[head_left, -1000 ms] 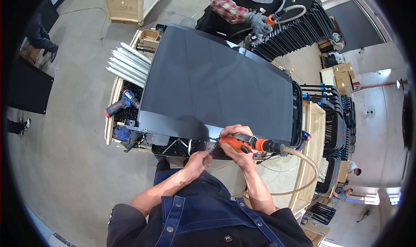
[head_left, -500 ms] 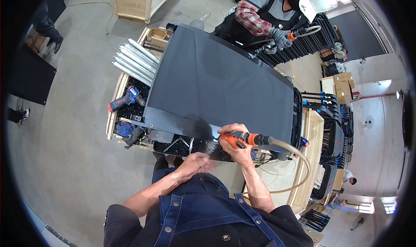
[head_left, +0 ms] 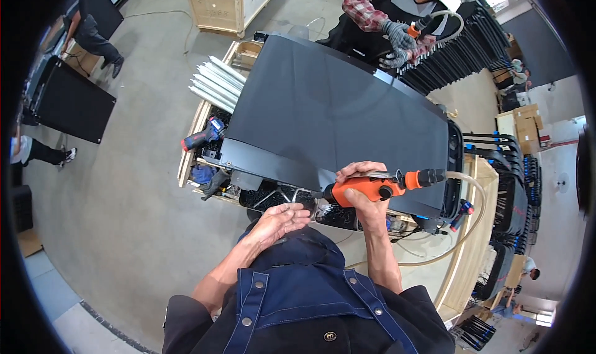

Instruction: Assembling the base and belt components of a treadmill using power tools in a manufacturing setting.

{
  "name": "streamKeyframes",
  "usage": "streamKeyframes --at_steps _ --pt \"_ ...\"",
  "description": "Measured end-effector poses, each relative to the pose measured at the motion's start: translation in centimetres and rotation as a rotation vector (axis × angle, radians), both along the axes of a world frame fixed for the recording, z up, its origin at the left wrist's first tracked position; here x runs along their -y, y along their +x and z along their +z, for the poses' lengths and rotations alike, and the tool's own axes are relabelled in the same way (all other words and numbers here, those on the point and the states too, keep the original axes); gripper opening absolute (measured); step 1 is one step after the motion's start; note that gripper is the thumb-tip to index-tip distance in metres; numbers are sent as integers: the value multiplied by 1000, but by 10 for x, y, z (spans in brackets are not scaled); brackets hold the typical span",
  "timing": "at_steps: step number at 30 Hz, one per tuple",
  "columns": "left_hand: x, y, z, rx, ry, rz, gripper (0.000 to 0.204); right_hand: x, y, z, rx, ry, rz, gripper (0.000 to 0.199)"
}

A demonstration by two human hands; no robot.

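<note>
My right hand [head_left: 367,210] grips an orange air screwdriver [head_left: 366,190], whose dark nose points left above the near edge of a large black deck [head_left: 335,112]. A beige hose [head_left: 475,183] leads from its back end. To the left of the nose, my left hand [head_left: 282,224] is palm up with its fingers loosely stretched. No object can be made out on that palm. A grey rail [head_left: 267,160] runs along the deck's near side. Under my hands, a tray [head_left: 338,215] of small dark parts sits against that side.
On the left stand silver tubes [head_left: 217,84], a cordless drill [head_left: 203,135] and a dark glove [head_left: 216,184]. Another red-and-blue drill [head_left: 461,215] lies at right by a wooden crate [head_left: 465,255]. Across the deck, a gloved co-worker [head_left: 397,40] holds an orange driver.
My right hand has pulled the screwdriver away from the rail and tipped it sideways. My left hand has gone from closed fingers to an opened palm. The whole view has shifted.
</note>
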State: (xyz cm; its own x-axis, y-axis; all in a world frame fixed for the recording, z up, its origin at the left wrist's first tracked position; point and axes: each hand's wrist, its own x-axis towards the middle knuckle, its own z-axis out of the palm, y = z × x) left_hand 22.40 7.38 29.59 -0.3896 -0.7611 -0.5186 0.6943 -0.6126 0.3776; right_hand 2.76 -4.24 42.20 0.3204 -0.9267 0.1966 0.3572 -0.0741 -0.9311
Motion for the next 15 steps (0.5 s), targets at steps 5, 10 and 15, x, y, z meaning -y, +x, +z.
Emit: streamKeyframes --at_steps 5,10,15 --pt "-6 -9 10 138 -82 31 37 -4 -16 -10 165 156 -5 48" --pt "-14 -12 3 121 -77 121 27 -2 -22 -20 275 273 -37 46" --pt "-7 -15 12 -157 3 293 18 0 -16 -27 375 308 -72 45"
